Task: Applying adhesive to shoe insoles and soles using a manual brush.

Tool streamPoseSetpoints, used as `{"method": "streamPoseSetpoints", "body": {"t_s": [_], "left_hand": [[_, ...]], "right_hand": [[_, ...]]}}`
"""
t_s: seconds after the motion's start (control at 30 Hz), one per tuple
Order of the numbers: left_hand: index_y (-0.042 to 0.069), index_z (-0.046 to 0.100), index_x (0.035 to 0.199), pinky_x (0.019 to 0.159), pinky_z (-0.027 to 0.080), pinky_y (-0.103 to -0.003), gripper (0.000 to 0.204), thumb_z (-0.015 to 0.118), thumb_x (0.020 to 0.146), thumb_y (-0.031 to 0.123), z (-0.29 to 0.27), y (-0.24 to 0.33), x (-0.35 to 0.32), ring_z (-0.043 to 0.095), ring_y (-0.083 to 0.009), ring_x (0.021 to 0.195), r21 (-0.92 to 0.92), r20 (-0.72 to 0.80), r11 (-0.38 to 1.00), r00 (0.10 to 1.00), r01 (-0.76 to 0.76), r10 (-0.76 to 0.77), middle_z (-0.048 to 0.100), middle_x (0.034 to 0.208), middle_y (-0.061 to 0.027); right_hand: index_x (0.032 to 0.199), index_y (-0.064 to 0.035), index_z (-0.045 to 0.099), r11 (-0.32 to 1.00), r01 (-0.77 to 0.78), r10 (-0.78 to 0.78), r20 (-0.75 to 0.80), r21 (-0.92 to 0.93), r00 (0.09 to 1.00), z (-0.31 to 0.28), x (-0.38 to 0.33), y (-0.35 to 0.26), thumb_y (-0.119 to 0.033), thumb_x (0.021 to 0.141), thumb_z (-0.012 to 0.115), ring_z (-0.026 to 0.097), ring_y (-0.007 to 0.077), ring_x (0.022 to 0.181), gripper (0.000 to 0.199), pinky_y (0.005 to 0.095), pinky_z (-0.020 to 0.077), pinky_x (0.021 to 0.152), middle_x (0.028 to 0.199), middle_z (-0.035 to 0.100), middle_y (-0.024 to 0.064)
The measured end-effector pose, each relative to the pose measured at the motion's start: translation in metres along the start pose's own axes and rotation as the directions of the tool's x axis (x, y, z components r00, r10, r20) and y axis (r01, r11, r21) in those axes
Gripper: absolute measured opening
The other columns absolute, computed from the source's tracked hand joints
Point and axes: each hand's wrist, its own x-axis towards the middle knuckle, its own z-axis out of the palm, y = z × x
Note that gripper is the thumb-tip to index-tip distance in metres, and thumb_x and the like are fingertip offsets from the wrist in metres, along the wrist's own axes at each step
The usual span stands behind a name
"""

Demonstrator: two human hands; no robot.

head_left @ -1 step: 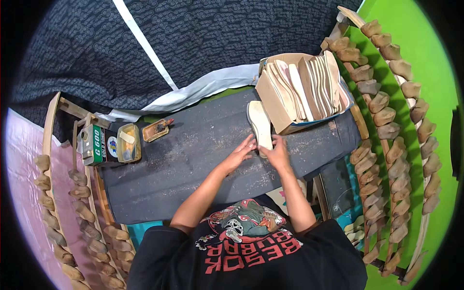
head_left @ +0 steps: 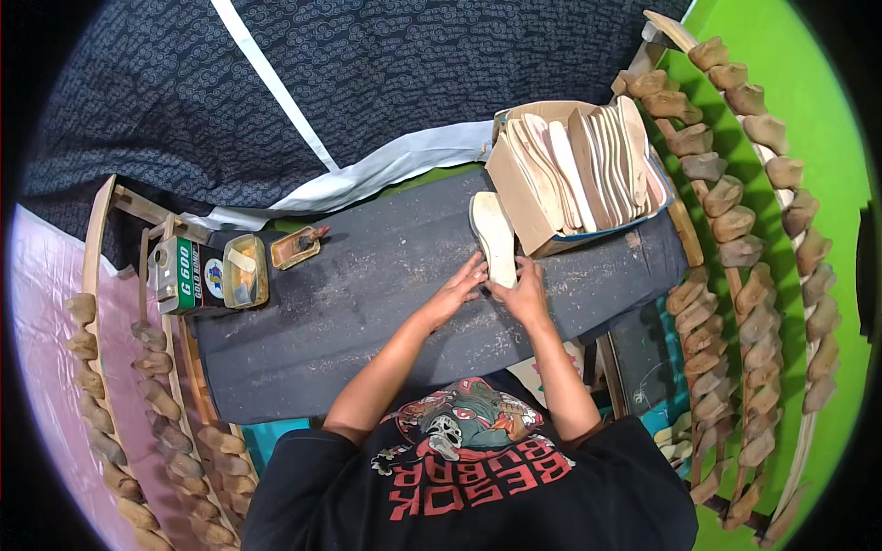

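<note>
Both hands meet at the near end of a pale insole (head_left: 493,237) lying flat on a dark worktop (head_left: 367,294). The left hand (head_left: 457,292) has its fingers spread and pressed down, fingertips touching the insole's left edge. The right hand (head_left: 525,292) lies over the insole's near end, fingers curled loosely on it; whether it grips or only presses cannot be told. The insole points away from the person, its far end just beside a cardboard box (head_left: 514,197) packed with upright insoles. On the worktop's left end stand a green and silver can (head_left: 184,275), an open tin (head_left: 245,271) just beside it, and a small tray with a brush (head_left: 299,246). Wooden racks of shoe lasts (head_left: 735,239) curve along the right, with more lasts (head_left: 101,386) on the left.
</note>
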Motion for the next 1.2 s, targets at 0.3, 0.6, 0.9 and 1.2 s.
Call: {"method": "streamPoseSetpoints", "body": {"t_s": [0.3, 0.6, 0.9, 1.2], "left_hand": [[0.010, 0.003, 0.164, 0.116, 0.033, -0.043, 0.084, 0.051, 0.104, 0.044, 0.022, -0.010, 0.009, 0.038, -0.0241, 0.142, 0.099, -0.089, 0.989, 0.989, -0.114, 0.122, 0.025, 0.164, -0.0115], [0.007, 0.016, 0.161, 0.109, 0.043, -0.039, 0.073, 0.041, 0.107, 0.048, 0.023, -0.019, 0.006, 0.049, -0.0231, 0.131, -0.278, -0.346, 0.939, 0.933, -0.202, 0.098, 0.045, 0.146, -0.0115], [0.006, 0.044, 0.145, 0.093, 0.057, -0.045, 0.082, 0.017, 0.102, 0.070, -0.019, 0.012, -0.039, 0.066, -0.0273, 0.107, -0.336, -0.423, 0.917, 0.904, -0.214, 0.056, 0.062, 0.125, -0.0157], [0.011, 0.045, 0.147, 0.094, 0.056, -0.043, 0.070, 0.022, 0.106, 0.063, -0.042, -0.020, -0.087, 0.065, -0.0262, 0.114, -0.458, -0.459, 0.845, 0.887, -0.277, 0.042, 0.059, 0.132, -0.0136]], "right_hand": [[0.141, -0.0019, 0.040, 0.993, 0.077, -0.065, 0.136, -0.089, 0.989, -0.020, 0.006, -0.017, -0.012, 0.071, 0.083, 0.061, 0.0451, 0.109, 0.083, 0.0505, 0.0538, 0.089, 0.122, 0.050, 0.0225], [0.143, -0.0046, 0.042, 0.809, 0.061, -0.326, 0.360, 0.584, 0.874, -0.009, 0.003, -0.031, 0.012, 0.079, 0.064, 0.062, 0.0358, 0.113, 0.070, 0.0426, 0.0539, 0.089, 0.119, 0.054, 0.0203], [0.132, -0.0038, 0.056, 0.803, 0.330, -0.570, 0.475, 0.497, 0.671, 0.020, -0.014, -0.071, -0.003, 0.080, 0.073, 0.060, 0.0291, 0.094, 0.055, 0.0395, 0.0506, 0.086, 0.107, 0.059, 0.0142], [0.129, -0.0030, 0.058, 0.782, 0.537, -0.623, 0.344, 0.318, 0.703, 0.061, -0.017, -0.117, -0.007, 0.079, 0.071, 0.051, 0.0355, 0.119, 0.052, 0.0444, 0.0437, 0.103, 0.128, 0.056, 0.0168]]}}
